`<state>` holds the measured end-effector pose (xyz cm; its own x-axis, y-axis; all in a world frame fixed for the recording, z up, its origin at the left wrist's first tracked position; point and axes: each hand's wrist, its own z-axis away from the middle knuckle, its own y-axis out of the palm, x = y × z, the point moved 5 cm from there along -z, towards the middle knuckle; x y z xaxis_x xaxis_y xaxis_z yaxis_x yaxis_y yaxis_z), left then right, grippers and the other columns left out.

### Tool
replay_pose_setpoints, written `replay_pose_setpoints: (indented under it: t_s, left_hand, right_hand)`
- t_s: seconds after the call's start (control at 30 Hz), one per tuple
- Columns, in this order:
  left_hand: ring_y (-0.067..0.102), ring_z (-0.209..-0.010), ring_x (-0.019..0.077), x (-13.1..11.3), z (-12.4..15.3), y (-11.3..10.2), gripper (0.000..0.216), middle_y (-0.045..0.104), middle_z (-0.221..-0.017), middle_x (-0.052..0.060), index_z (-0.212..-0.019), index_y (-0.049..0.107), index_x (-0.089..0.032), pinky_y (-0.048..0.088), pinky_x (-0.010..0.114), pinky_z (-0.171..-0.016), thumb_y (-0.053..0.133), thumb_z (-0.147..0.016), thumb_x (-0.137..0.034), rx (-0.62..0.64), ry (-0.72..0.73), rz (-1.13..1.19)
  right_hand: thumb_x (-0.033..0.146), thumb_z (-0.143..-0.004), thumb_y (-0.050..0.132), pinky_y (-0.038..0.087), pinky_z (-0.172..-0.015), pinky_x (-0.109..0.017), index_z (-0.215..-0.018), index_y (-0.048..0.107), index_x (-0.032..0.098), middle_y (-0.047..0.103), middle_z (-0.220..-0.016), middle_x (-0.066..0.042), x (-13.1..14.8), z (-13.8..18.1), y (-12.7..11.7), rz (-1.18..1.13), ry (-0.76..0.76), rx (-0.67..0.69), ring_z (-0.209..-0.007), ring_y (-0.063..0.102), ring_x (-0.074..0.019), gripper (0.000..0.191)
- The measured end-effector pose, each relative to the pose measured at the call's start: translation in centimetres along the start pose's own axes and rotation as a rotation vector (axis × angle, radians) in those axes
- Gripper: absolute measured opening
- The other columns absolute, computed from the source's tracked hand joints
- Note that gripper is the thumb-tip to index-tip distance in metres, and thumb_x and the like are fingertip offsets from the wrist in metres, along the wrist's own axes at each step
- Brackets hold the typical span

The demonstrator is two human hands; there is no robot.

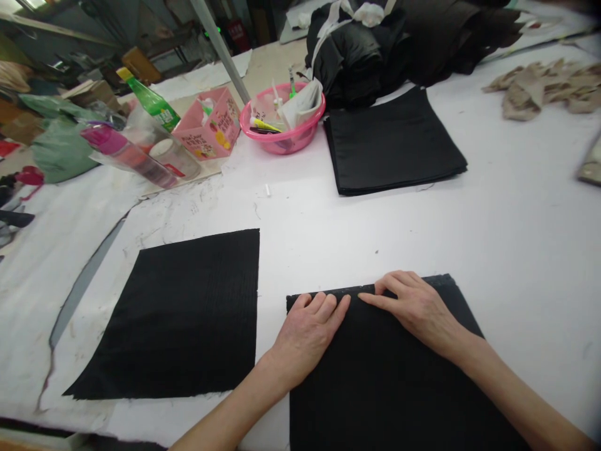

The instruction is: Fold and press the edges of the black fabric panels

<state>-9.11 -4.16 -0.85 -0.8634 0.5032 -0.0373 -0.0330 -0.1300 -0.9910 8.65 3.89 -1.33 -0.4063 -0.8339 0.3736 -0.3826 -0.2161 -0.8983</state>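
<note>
Left hand point(307, 329): lies flat, palm down, fingers together, pressing on the near black fabric piece point(389, 376) just below its far edge, close to the far left corner. It pinches nothing.
Right hand point(417, 307): also flat and open on the same piece, fingers spread a little and pointing left along the far edge; the fingertips almost meet those of the left hand.
Near black fabric piece: on the white table point(516, 225), directly in front of the person, under both hands. Its far edge runs left to right, slightly rising to the right, and both hands sit on this edge; the rest of the cloth lies toward the person.
Nearer hand: both are equally on it; the left one is closer to the corner.
Count, black fabric: one single flat sheet point(178, 316) at the left, apart from the hands; one neat stack point(392, 144) farther back; one loose bundle point(375, 44) behind the stack.
Other things: one pink bowl point(282, 119), one pink box point(209, 125), one green bottle point(150, 100).
</note>
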Motion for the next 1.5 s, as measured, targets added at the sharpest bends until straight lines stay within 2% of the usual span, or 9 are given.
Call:
replay_pose_setpoints:
  t_s: [0.17,0.4,0.73,0.87,1.1,1.37,1.5]
  left_hand:
    - [0.052,-0.102,0.0222,-0.3,-0.5,0.0,0.049,0.055,-0.111,0.008,-0.145,0.032,-0.015,0.043,0.037,-0.088,0.038,-0.097,-0.010,-0.006,-0.001,-0.002]
    - [0.051,-0.102,0.0207,-1.2,-1.2,-0.1,0.047,0.054,-0.112,0.010,-0.143,0.033,-0.008,0.043,0.037,-0.089,0.032,-0.096,-0.006,-0.015,0.069,-0.051]
    - [0.053,-0.096,0.0211,-1.5,-2.2,-0.2,0.052,0.054,-0.105,0.008,-0.146,0.030,-0.012,0.045,0.037,-0.082,0.037,-0.095,-0.005,-0.022,0.062,-0.009]
    - [0.052,-0.102,0.0209,-1.7,-2.5,-0.3,0.049,0.054,-0.112,0.010,-0.144,0.032,-0.011,0.044,0.037,-0.087,0.038,-0.095,-0.006,-0.044,0.079,0.008]
    - [0.050,-0.105,0.0217,-2.0,-2.6,-0.2,0.051,0.052,-0.117,0.011,-0.146,0.030,-0.009,0.044,0.038,-0.087,0.033,-0.095,-0.005,-0.034,0.107,-0.021]
    - [0.052,-0.096,0.0201,-2.3,-3.3,-0.4,0.051,0.052,-0.108,0.009,-0.146,0.030,-0.011,0.045,0.036,-0.079,0.037,-0.095,-0.007,-0.033,0.110,-0.058]
    - [0.050,-0.099,0.0204,-2.8,-3.6,-0.6,0.049,0.051,-0.112,0.010,-0.145,0.032,-0.008,0.044,0.036,-0.083,0.036,-0.095,-0.007,-0.052,0.137,-0.062]
  right_hand:
    - [0.012,-0.100,0.042,0.038,-0.083,-0.034,-0.123,0.061,0.029,0.055,-0.098,-0.005,0.1,0.3,-0.2,0.024,0.010,0.002,-0.089,0.049,-0.0180,0.034]
    - [0.013,-0.101,0.039,0.037,-0.085,-0.036,-0.123,0.060,0.026,0.054,-0.097,-0.005,0.4,0.2,-0.4,0.027,0.013,-0.003,-0.092,0.049,-0.0184,0.033]
    - [0.016,-0.102,0.041,0.038,-0.083,-0.036,-0.122,0.062,0.032,0.055,-0.097,-0.005,-1.9,2.5,-1.6,0.021,0.077,-0.020,-0.090,0.050,-0.0186,0.033]
    - [0.016,-0.102,0.041,0.038,-0.083,-0.035,-0.123,0.062,0.032,0.056,-0.098,-0.004,-2.2,3.0,-1.7,0.018,0.092,-0.027,-0.091,0.051,-0.0184,0.033]
    - [0.017,-0.102,0.041,0.037,-0.082,-0.035,-0.122,0.062,0.030,0.055,-0.098,-0.005,-2.1,3.0,-1.8,0.012,0.102,-0.044,-0.092,0.050,-0.0185,0.032]
    - [0.013,-0.100,0.042,0.039,-0.081,-0.035,-0.123,0.062,0.030,0.056,-0.096,-0.005,-2.0,3.0,-1.8,0.037,0.095,-0.049,-0.089,0.051,-0.0181,0.034]
    - [0.012,-0.100,0.041,0.038,-0.079,-0.035,-0.123,0.062,0.031,0.056,-0.096,-0.005,-2.1,3.1,-1.8,0.042,0.105,-0.053,-0.088,0.051,-0.0183,0.036]
